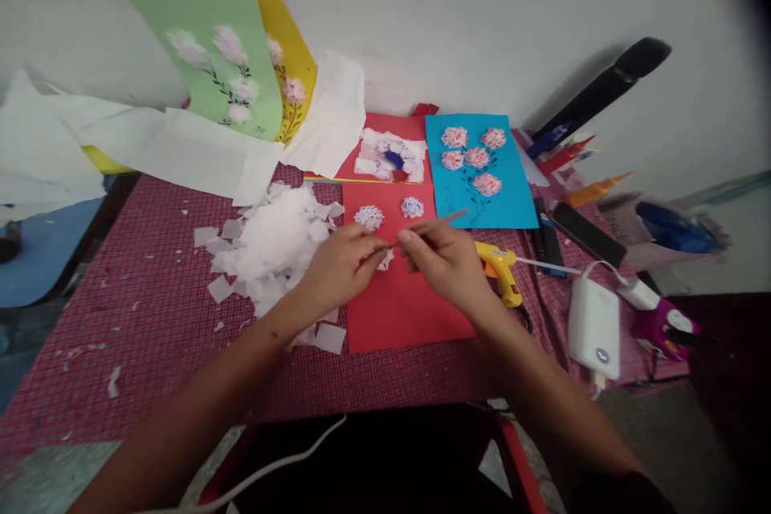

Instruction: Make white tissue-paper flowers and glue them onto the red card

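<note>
My right hand (pixel 442 261) is closed around a thin brown stick (pixel 454 216), whose far end points up to the right. Its dark tip meets the fingers of my left hand (pixel 342 263), which are pinched together; what lies between them is too small to make out. Both hands are over a red paper sheet (pixel 409 313). On that sheet sit two speckled white paper flowers (pixel 369 217), (pixel 413 207), and a small white paper piece (pixel 386 260) shows between my hands. A heap of white paper squares (pixel 274 237) lies beside my left hand.
A yellow glue gun (pixel 501 271) lies right of my right hand. Behind are a blue flower card (pixel 524 205), a green card (pixel 198 88) and ink-stained paper (pixel 373 161). A white power bank (pixel 593 325) and a phone (pixel 589 234) lie at the right.
</note>
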Motion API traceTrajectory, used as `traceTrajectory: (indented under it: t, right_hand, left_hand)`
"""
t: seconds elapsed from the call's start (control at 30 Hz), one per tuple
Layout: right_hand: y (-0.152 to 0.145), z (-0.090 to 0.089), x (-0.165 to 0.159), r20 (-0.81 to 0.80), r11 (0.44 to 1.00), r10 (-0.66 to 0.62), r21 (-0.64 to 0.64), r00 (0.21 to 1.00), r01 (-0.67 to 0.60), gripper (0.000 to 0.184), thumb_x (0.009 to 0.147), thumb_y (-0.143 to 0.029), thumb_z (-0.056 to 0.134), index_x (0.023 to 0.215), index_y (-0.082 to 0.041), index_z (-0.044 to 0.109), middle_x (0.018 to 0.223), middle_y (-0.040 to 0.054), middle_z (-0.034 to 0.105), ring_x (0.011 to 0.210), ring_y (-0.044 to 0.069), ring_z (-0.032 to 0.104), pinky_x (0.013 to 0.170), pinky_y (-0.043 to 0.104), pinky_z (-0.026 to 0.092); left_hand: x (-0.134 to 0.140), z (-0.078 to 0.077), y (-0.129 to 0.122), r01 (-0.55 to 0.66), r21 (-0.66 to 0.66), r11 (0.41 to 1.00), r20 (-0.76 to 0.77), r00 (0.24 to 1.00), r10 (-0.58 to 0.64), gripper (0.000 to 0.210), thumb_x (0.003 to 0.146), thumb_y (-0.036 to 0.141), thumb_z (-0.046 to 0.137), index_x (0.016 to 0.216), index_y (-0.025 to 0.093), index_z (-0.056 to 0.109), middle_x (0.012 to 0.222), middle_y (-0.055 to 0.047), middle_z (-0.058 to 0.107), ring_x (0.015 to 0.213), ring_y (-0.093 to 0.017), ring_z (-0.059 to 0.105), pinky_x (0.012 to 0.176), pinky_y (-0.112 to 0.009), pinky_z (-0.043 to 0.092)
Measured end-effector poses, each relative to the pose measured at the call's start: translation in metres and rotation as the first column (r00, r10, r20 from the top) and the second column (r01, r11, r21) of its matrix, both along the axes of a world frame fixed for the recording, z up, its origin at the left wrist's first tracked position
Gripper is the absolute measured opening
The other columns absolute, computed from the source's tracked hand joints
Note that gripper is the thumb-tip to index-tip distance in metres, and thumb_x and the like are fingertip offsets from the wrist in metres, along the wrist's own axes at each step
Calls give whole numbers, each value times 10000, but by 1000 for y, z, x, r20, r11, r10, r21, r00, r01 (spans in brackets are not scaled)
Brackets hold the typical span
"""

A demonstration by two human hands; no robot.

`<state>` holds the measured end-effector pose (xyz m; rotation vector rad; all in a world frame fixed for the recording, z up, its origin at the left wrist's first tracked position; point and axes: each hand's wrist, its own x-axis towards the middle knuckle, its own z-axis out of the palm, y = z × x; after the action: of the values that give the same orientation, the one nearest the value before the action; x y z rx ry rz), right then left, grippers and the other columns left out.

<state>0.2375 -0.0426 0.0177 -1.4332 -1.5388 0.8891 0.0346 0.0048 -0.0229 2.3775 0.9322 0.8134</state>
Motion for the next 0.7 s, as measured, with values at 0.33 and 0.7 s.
traceTrajectory:
  t: [0.33,0.7]
  right_hand:
    - [34,-4,-4,225,998,-44,-31,973,52,230,981,-328,560,783,-216,587,734,30,673,663,176,589,611,312,377]
    - [37,-12,-4,165,993,-19,-111,986,38,270,978,-372,551,767,-212,604,690,28,667,648,176,584,578,302,372]
  left_hand:
    - [16,-1,37,41,-245,969,-20,999,-47,240,970,236,650,750,177,728,785,-40,661,812,-180,628,747,-323,473]
    - [10,-3,41,113,-239,964,-54,990,-129,306,1004,264,580,749,190,733,758,-40,650,850,-192,620,783,-335,478]
